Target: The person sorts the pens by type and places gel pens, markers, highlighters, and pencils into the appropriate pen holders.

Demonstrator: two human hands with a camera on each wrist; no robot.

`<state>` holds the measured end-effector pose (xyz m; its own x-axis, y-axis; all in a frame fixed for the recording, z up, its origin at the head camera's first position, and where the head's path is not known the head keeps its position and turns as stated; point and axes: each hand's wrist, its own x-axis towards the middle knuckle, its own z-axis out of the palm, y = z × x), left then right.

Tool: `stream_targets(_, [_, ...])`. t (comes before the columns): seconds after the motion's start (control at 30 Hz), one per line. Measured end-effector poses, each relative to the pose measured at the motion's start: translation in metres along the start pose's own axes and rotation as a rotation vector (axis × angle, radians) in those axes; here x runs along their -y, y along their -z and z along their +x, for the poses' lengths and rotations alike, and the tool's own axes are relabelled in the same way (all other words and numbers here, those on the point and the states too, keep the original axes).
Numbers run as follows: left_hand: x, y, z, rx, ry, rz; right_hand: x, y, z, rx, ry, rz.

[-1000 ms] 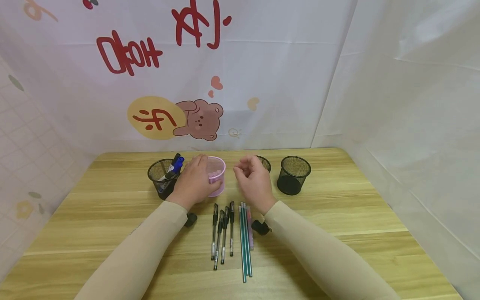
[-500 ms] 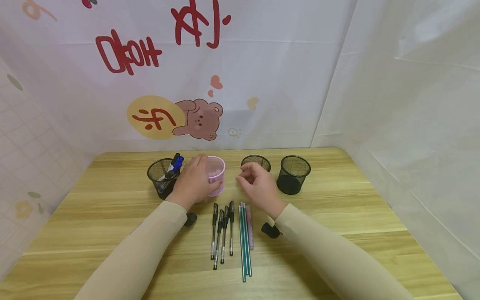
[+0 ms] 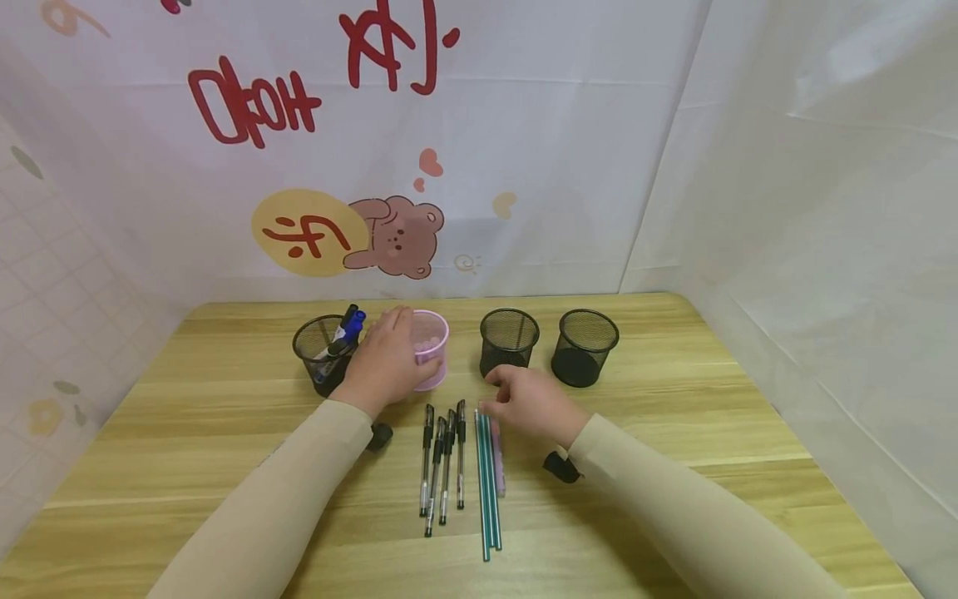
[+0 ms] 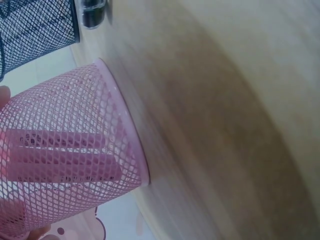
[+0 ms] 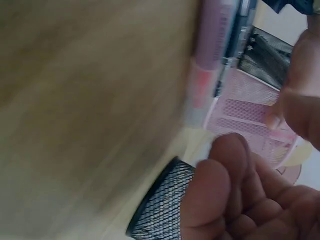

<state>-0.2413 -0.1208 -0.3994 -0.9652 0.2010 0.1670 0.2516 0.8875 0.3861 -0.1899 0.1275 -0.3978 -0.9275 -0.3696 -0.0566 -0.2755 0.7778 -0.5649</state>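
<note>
My left hand point(image 3: 385, 362) holds the pink mesh pen cup point(image 3: 436, 366) upright on the table, thumb along its near side. Through its mesh in the left wrist view show pink highlighter-like pens point(image 4: 65, 165) with printed barrels. My right hand point(image 3: 535, 403), fingers loosely bent and holding nothing, hovers over the top ends of the teal pencils point(image 3: 486, 499) and a pink pen point(image 3: 500, 474). In the right wrist view that pink pen point(image 5: 210, 45) has a clear end with a red part inside, just beyond my fingertips point(image 5: 227, 150).
Several black-capped gel pens point(image 3: 446, 466) lie left of the pencils. A black mesh cup point(image 3: 308, 359) with markers point(image 3: 348, 329) stands at left. Two more black mesh cups, the middle one point(image 3: 509, 333) and the right one point(image 3: 586, 349), stand behind my right hand.
My right hand has come down and toward me from in front of the middle black cup to the pencils' top ends. My left hand stays on the pink cup.
</note>
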Motion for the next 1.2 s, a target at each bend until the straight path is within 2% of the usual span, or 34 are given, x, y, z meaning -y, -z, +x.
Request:
stream_targets(0.1, [0.001, -0.001, 0.001, -0.002, 0.000, -0.003, -0.005, -0.002, 0.000, 0.077, -0.019, -0.035])
stream_targets(0.2, [0.001, -0.001, 0.001, -0.002, -0.002, -0.010, -0.008, -0.004, -0.001, 0.118, -0.027, -0.070])
stream_targets(0.6, [-0.001, 0.002, 0.001, 0.020, 0.004, -0.024, -0.013, -0.006, -0.001, 0.155, -0.011, -0.107])
stream_targets(0.93, [0.003, 0.006, 0.003, 0.090, 0.033, -0.120, -0.012, -0.005, -0.001, 0.182, -0.025, -0.103])
stream_targets(1.07, [0.001, 0.010, 0.003, 0.117, 0.057, -0.147, -0.011, -0.004, -0.002, 0.189, -0.043, -0.095])
stream_targets(1.2, [-0.003, 0.012, 0.002, 0.118, 0.077, -0.163, -0.011, -0.003, -0.003, 0.193, -0.050, -0.095])
